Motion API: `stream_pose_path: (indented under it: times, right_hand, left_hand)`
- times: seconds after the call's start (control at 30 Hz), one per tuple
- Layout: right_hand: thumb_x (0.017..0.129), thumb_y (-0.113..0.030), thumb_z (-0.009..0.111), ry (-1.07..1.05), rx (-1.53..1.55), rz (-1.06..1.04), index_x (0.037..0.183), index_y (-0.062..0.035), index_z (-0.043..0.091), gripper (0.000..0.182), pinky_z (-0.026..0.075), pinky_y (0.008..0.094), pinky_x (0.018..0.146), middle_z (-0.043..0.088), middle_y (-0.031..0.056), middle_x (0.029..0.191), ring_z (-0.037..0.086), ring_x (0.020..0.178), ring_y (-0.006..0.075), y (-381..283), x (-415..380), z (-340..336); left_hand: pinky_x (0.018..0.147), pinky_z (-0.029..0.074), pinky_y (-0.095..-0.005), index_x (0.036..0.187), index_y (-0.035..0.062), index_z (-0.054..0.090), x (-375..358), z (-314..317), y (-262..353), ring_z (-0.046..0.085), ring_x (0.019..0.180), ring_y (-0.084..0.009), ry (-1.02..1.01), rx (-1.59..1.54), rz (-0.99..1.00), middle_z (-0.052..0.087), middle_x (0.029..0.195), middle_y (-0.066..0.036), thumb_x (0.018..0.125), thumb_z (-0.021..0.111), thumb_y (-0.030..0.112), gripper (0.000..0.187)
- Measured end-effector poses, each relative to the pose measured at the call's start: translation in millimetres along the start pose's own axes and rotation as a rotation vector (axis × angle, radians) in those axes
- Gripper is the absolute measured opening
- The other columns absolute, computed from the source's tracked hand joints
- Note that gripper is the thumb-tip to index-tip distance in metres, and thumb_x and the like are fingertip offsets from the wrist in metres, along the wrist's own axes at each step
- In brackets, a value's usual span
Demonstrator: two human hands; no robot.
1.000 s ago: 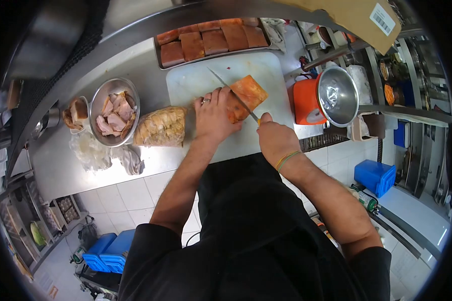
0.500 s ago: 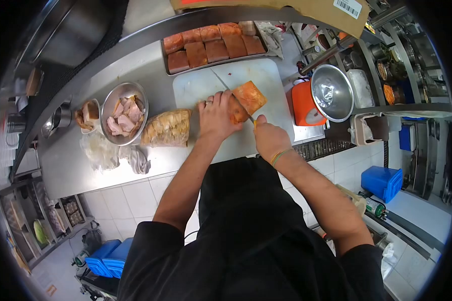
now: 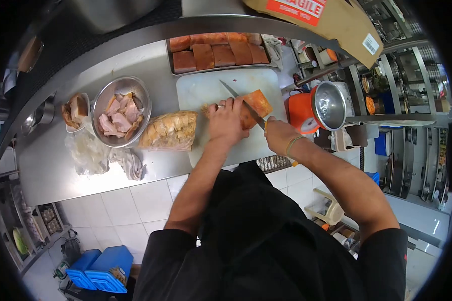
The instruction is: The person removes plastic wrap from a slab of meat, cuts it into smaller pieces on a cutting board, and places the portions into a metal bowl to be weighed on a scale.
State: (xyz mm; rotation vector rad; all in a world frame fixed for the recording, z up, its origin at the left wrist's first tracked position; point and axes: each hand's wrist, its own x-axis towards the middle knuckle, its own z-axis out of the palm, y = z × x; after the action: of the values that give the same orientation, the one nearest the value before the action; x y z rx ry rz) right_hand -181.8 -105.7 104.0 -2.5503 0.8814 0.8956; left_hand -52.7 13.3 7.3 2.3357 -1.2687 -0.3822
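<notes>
On the white cutting board lies a block of orange-brown meat. My right hand is closed round the handle of a long knife, whose blade crosses the meat diagonally with its tip toward the upper left. My left hand presses on the left part of the meat, its fingers close together beside the blade and partly hiding the meat. Left of the board is a clear bag of pale sliced food.
Behind the board stands a metal tray of meat blocks. A steel bowl of meat pieces, a plastic bag and a cloth lie left. At right is an orange scale under a metal bowl.
The camera view has shifted and turned slightly. The knife still crosses the meat, with both hands in nearly the same places on the board.
</notes>
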Motion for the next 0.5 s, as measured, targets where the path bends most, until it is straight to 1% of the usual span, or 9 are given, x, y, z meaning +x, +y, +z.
stream_pose_path:
  times: [0.17,0.27,0.47,0.5]
  right_hand:
    - [0.1,-0.016,0.054,0.128,0.077,0.031,0.123,0.0077,0.051,0.033,0.056,0.0549,0.091,0.073,0.0323,0.105,0.072,0.102,0.049,-0.5,16.6,25.4]
    - [0.102,-0.017,0.051,0.173,0.092,0.032,0.124,0.0078,0.049,0.033,0.057,0.0557,0.089,0.074,0.0311,0.102,0.073,0.098,0.0493,5.8,24.9,49.3]
    - [0.103,-0.016,0.048,0.279,0.118,0.035,0.126,0.0095,0.052,0.034,0.058,0.0559,0.085,0.074,0.0313,0.102,0.073,0.095,0.049,12.4,34.5,81.3]
    - [0.103,-0.019,0.051,0.275,0.107,0.006,0.125,0.0089,0.051,0.036,0.058,0.0558,0.085,0.074,0.031,0.101,0.073,0.095,0.0484,12.1,30.8,78.4]
  left_hand:
    - [0.117,0.033,-0.0503,0.151,0.013,0.044,2.7,-9.7,-1.6,0.055,0.135,-0.0315,-0.052,-0.01,-0.004,0.059,0.139,-0.012,0.063,0.094,0.041,0.105]
    - [0.116,0.033,-0.05,0.151,0.0125,0.044,3.6,-9.7,-0.5,0.055,0.134,-0.0319,-0.044,0.001,0.01,0.06,0.138,-0.012,0.062,0.094,0.042,0.106]
    - [0.111,0.036,-0.0478,0.15,0.0131,0.044,1.7,0.0,2.0,0.057,0.132,-0.0306,0.004,0.054,-0.009,0.06,0.136,-0.011,0.06,0.095,0.041,0.107]
    - [0.111,0.036,-0.0475,0.15,0.0137,0.044,-1.0,0.1,3.2,0.057,0.131,-0.0305,0.01,0.067,-0.012,0.06,0.136,-0.011,0.06,0.095,0.041,0.107]
